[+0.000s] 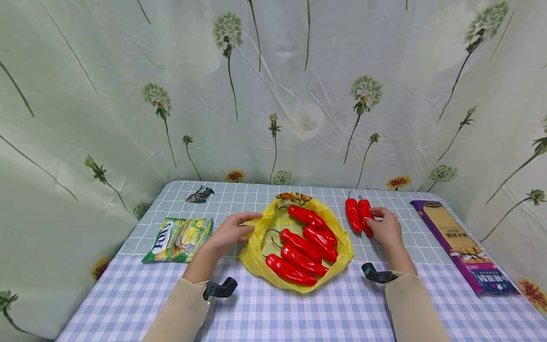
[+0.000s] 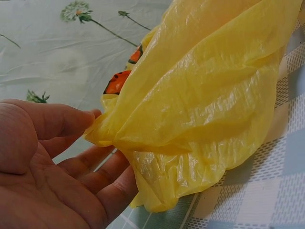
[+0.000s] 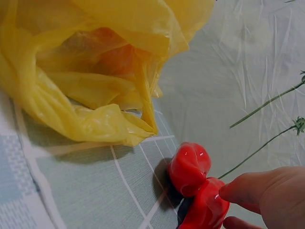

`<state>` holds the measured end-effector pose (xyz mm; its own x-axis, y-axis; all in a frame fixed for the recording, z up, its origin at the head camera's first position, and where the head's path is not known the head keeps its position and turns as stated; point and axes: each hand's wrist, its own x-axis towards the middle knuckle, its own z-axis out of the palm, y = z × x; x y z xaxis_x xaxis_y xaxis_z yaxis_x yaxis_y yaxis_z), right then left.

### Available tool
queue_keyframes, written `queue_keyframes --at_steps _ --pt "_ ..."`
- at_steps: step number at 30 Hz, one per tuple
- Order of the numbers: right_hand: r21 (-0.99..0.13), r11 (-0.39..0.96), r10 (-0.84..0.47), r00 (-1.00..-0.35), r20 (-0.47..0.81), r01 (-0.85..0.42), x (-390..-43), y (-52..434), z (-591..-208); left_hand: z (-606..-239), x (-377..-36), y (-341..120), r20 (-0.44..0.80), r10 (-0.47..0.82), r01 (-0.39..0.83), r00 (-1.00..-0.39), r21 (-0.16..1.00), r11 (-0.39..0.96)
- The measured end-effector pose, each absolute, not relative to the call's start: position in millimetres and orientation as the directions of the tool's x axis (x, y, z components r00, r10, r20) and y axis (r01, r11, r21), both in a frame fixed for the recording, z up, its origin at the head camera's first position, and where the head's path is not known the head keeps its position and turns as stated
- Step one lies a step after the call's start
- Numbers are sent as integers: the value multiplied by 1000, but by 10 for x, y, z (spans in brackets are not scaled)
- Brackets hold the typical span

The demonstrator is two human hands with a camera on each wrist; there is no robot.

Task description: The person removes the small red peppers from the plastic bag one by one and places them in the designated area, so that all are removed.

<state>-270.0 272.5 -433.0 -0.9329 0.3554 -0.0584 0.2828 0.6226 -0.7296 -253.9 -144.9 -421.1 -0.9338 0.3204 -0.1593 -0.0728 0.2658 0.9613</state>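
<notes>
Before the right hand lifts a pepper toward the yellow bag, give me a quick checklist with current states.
1. Left hand pinching the edge of the yellow bag: ok.
2. Bag mouth open, peppers in the bag visible: ok.
3. Right hand touching the two loose peppers: ok.
4. Grip closed round one pepper: cannot tell.
5. Path from the loose peppers to the bag free of other items: ok.
6. Pasta box off to the side: ok.
</notes>
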Motion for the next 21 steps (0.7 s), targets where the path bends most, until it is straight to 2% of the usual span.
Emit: queue_keyframes --at_steps 7,21 --pt "-728 622 378 -925 -43 288 -2680 2704 -4275 -4208 -2539 -1444 -160 318 -74 -934 961 267" --pt "-729 661 323 -945 61 179 -2625 2519 -4038 -4196 -2510 -1432 -152 315 -77 -937 968 238"
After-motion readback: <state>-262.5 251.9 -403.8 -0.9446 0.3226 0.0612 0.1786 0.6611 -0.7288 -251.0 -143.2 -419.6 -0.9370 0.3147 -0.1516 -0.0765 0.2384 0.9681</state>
